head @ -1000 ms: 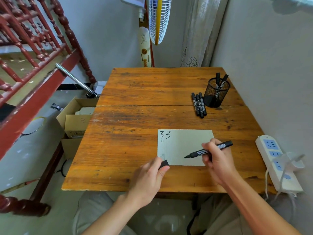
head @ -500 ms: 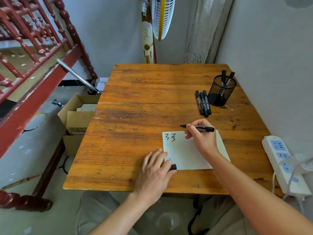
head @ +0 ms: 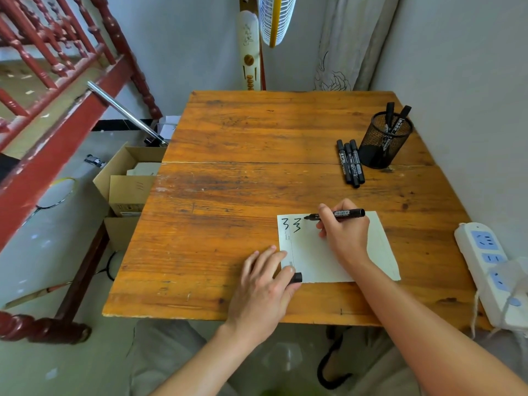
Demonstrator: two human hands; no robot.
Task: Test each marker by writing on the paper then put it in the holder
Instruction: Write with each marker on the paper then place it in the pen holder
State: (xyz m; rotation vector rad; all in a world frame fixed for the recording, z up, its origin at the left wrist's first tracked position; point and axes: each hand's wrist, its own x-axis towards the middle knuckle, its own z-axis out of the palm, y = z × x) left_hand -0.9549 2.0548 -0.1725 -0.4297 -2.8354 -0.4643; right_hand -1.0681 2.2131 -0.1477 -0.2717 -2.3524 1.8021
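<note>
Two hands are over the near half of a wooden table [head: 257,172]. The right hand [head: 347,235] grips an uncapped black marker [head: 340,214] between thumb and fingers, the barrel lying almost level, its tip pointing left and sitting at the top edge of a sheet of paper [head: 314,261], just right of two black squiggles [head: 291,225] already drawn there. Whether the tip touches the sheet cannot be told. The left hand [head: 264,284] lies flat, palm down, fingers spread over the paper's near left corner, pinning it, with a small black cap [head: 297,277] held by the thumb at the paper's lower edge.

Beyond the right hand, well apart from it, three capped markers [head: 351,162] lie side by side on the wood, just left of a black mesh holder [head: 383,141] that stands upright with two markers [head: 395,115] sticking out of it. To the right of the right arm, a white power strip [head: 485,252] rests on the table edge by the wall.
</note>
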